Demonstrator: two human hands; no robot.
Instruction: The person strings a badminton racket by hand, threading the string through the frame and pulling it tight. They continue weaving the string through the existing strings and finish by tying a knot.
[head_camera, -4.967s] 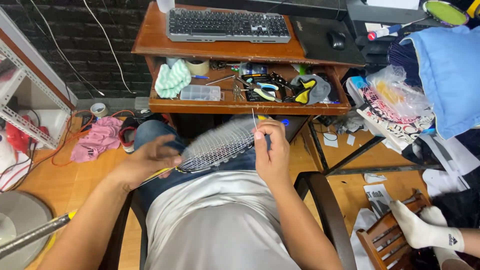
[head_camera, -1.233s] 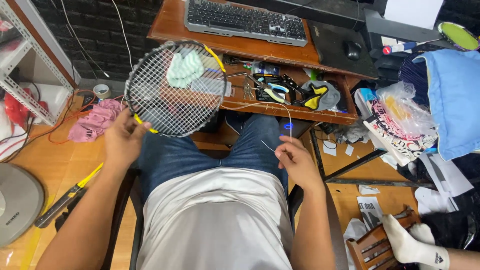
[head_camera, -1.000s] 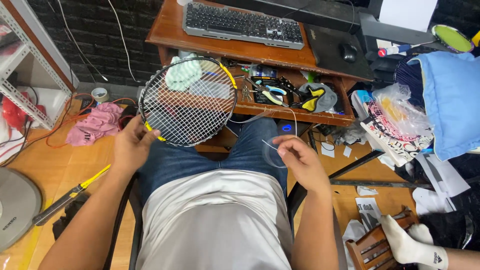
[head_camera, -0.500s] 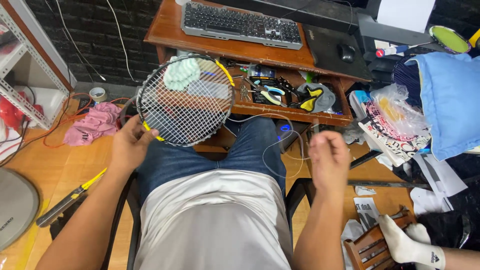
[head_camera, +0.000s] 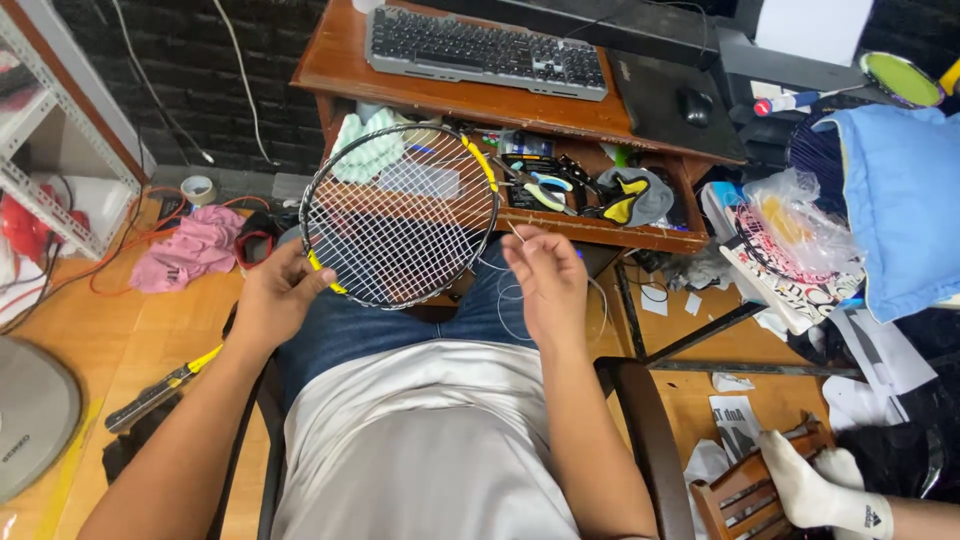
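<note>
Wooden floor and a cluttered wooden tabletop (head_camera: 470, 95) frame a seated person restringing a badminton racket over the lap.

Left hand (head_camera: 275, 295) has its fingers closed around the lower rim of the racket head (head_camera: 400, 215), holding the black-and-yellow frame tilted up in front of the tabletop's lower shelf. Right hand (head_camera: 548, 280) is just beside the frame's right edge, fingers pinched on a thin white string (head_camera: 505, 300) that loops down over the blue jeans. A keyboard (head_camera: 485, 45) lies on the tabletop, with pliers and small tools (head_camera: 560, 185) on the shelf below. A pink cloth (head_camera: 190, 250) lies on the floor to the left, and another person's white-socked foot (head_camera: 815, 490) shows at the lower right.
</note>
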